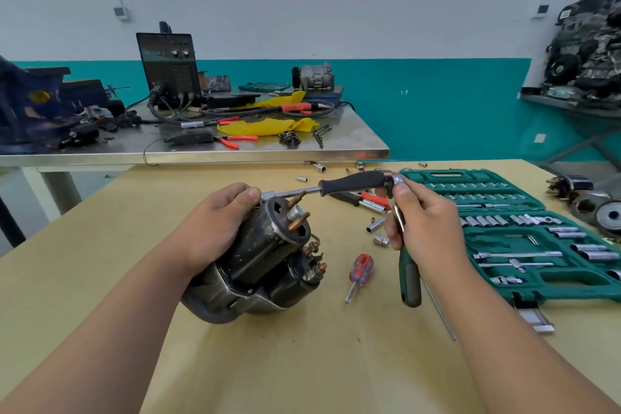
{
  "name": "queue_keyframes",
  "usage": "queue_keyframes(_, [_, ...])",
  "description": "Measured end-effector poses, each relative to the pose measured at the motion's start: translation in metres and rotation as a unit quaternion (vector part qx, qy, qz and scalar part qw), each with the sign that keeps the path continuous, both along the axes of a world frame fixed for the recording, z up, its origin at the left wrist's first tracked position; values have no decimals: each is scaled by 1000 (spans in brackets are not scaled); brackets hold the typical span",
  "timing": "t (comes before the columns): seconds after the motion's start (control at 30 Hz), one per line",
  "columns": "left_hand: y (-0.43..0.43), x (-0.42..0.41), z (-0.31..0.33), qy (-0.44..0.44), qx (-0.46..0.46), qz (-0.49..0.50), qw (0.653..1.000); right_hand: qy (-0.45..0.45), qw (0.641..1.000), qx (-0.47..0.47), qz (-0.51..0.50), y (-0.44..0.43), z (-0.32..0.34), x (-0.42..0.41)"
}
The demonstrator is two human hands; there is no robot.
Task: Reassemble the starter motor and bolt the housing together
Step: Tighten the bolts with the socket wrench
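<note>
The dark starter motor [268,255] stands tilted on the wooden table [302,363], end cap with copper studs facing up. My left hand [215,222] grips its housing from the left, thumb near the top rim. A black-handled socket driver [349,184] lies level across the top, and its socket [267,196] sits at the cap's upper left edge. My right hand [426,232] holds a ratchet by its neck at the driver's right end. The ratchet's green handle [410,282] hangs downward below my fingers.
A red and clear screwdriver [360,270] and loose sockets [374,224] lie between my hands. An open green socket set case [524,232] fills the right side, with other motor parts [594,208] beyond it. A thin rod [440,312] lies by my right forearm. A cluttered steel bench [235,148] stands behind.
</note>
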State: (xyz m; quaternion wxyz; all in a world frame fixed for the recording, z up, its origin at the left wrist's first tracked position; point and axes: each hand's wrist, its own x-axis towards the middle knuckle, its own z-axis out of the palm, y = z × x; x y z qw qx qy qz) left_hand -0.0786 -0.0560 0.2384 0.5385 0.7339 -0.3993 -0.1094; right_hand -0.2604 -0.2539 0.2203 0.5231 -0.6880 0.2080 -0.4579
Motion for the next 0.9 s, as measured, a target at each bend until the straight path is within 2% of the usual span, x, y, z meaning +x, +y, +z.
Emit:
queue_keyframes(0.3, [1,-4,2,6,-1,1,1000,6,998,12,-53,-3,4,3])
queue_keyframes(0.9, [2,-7,3,-11,6,24,1000,10,998,26,-64,3,6,3])
